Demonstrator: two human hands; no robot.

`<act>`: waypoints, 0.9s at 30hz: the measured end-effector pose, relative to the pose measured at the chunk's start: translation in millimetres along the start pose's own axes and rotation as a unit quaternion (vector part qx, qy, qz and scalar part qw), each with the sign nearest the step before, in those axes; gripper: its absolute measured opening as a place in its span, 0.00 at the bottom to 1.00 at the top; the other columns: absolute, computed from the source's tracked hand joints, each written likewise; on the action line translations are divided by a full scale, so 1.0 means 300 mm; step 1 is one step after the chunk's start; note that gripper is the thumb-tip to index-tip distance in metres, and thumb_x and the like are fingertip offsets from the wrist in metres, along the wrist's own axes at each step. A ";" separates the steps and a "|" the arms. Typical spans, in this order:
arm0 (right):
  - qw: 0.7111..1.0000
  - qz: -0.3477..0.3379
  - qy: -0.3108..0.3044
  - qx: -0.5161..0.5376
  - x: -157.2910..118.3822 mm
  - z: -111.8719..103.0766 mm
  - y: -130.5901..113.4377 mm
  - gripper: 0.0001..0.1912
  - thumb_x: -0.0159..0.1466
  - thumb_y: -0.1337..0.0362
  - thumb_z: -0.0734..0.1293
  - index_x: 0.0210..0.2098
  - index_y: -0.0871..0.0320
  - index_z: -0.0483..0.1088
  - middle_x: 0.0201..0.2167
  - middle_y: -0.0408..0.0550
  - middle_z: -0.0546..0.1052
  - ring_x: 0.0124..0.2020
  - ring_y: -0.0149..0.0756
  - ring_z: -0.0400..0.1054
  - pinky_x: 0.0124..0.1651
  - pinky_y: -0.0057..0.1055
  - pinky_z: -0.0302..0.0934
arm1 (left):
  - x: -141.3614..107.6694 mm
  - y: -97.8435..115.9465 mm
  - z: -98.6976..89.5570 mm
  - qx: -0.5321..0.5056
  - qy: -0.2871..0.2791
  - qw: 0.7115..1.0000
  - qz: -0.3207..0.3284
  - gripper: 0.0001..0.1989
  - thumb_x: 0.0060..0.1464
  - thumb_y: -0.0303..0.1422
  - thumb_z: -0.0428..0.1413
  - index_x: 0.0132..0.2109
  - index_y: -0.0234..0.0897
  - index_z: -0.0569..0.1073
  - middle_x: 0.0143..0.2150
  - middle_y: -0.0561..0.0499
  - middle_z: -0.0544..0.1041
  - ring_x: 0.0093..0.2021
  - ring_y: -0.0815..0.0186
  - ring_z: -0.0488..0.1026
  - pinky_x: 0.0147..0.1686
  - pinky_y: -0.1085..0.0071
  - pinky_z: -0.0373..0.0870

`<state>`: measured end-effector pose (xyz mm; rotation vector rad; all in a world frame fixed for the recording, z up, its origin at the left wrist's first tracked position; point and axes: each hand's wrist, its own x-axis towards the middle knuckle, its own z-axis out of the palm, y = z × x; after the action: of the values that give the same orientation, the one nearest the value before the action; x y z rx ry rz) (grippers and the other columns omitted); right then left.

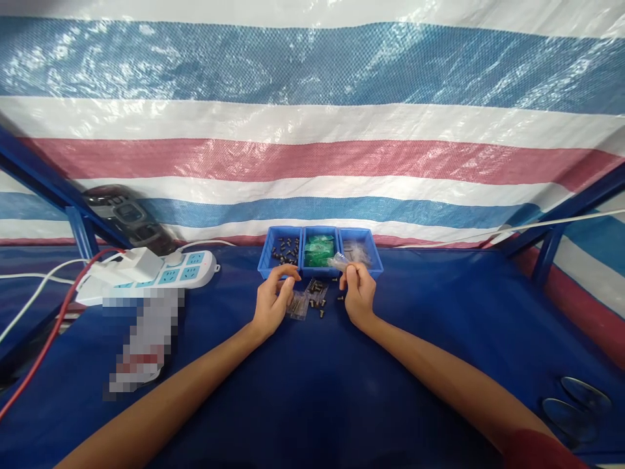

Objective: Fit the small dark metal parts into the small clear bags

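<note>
My right hand (360,292) pinches a small clear plastic bag (338,262) in front of the right-hand blue bin. My left hand (275,296) is before the left bin, its fingers curved and apart, with nothing visible in them. Beside it on the table lie two small clear bags, one bag with thin metal pieces (297,305) and one bag with dark screws (316,288). Several loose screws (321,313) are scattered between my hands. The left bin (264,257) holds dark screws, the middle bin (319,270) green packets, the right bin (375,254) clear bags.
At the left a white power strip (205,268) carries plugs and cables, with a red cable (63,312) hanging down. A blurred-out flat object (146,345) lies below it. Glasses (576,404) lie at the right. Behind stand a dark wrapped object (129,215) and a striped tarp (312,124).
</note>
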<state>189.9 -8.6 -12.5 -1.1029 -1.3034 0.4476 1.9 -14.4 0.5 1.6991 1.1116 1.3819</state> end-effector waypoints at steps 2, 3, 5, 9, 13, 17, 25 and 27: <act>1.000 -0.017 -0.005 -0.005 0.005 0.001 -0.002 0.15 0.68 0.60 0.57 0.29 0.59 0.67 0.18 0.40 0.66 0.19 0.28 0.60 0.26 0.27 0.58 | 0.001 0.000 0.000 0.002 0.005 1.000 -0.002 0.13 0.61 0.38 0.47 0.48 0.37 0.66 0.39 0.50 0.72 0.18 0.79 0.59 0.19 0.78 0.60; 0.999 -0.040 -0.020 -0.010 0.005 0.001 -0.006 0.14 0.67 0.61 0.58 0.30 0.59 0.69 0.20 0.42 0.68 0.21 0.29 0.62 0.27 0.28 0.59 | 0.002 0.001 0.000 0.009 -0.001 1.000 -0.002 0.13 0.61 0.38 0.48 0.49 0.38 0.66 0.40 0.49 0.72 0.18 0.79 0.60 0.19 0.79 0.60; 0.993 -0.102 -0.060 -0.018 0.003 0.002 -0.015 0.11 0.66 0.63 0.61 0.33 0.59 0.73 0.27 0.46 0.72 0.27 0.32 0.67 0.32 0.30 0.63 | 0.002 0.006 -0.002 0.039 -0.023 0.999 0.005 0.15 0.59 0.38 0.51 0.52 0.39 0.65 0.42 0.48 0.73 0.20 0.78 0.62 0.21 0.78 0.63; 0.975 -0.191 -0.114 -0.017 -0.009 0.003 -0.018 0.10 0.64 0.68 0.63 0.42 0.57 0.75 0.37 0.51 0.73 0.30 0.32 0.68 0.31 0.30 0.65 | 0.001 0.020 -0.004 0.099 -0.067 0.992 0.044 0.23 0.55 0.37 0.55 0.57 0.42 0.63 0.49 0.46 0.72 0.23 0.76 0.66 0.24 0.77 0.67; 0.969 -0.218 -0.114 -0.036 -0.017 0.003 -0.010 0.12 0.64 0.67 0.63 0.44 0.56 0.75 0.34 0.50 0.72 0.28 0.31 0.67 0.26 0.29 0.64 | 0.003 0.024 -0.004 0.128 -0.074 0.986 0.071 0.18 0.55 0.37 0.56 0.52 0.40 0.69 0.51 0.45 0.71 0.23 0.76 0.66 0.25 0.75 0.69; 0.967 -0.221 -0.122 -0.032 -0.017 0.001 -0.018 0.12 0.65 0.68 0.62 0.44 0.57 0.75 0.32 0.50 0.76 0.31 0.33 0.70 0.32 0.30 0.67 | 0.010 0.021 -0.007 0.136 -0.082 0.983 0.094 0.09 0.56 0.36 0.55 0.38 0.37 0.76 0.44 0.47 0.74 0.27 0.72 0.69 0.29 0.74 0.70; 0.968 -0.209 -0.133 -0.029 -0.015 0.000 -0.029 0.10 0.65 0.68 0.61 0.37 0.59 0.74 0.31 0.50 0.77 0.31 0.34 0.72 0.35 0.31 0.68 | 0.011 0.020 -0.005 0.141 -0.103 0.981 0.084 0.12 0.57 0.37 0.55 0.45 0.39 0.76 0.45 0.47 0.76 0.33 0.68 0.73 0.30 0.74 0.71; 0.968 -0.207 -0.136 -0.032 -0.015 0.001 -0.026 0.10 0.66 0.68 0.60 0.37 0.59 0.74 0.29 0.50 0.77 0.30 0.34 0.71 0.34 0.30 0.67 | 0.011 0.018 -0.003 0.131 -0.124 0.981 0.075 0.09 0.56 0.37 0.55 0.40 0.38 0.77 0.40 0.48 0.78 0.35 0.67 0.74 0.33 0.74 0.71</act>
<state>186.2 -15.6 -8.6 -0.8066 -1.7531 0.2480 2.2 -13.6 6.8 2.1184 1.0754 1.1070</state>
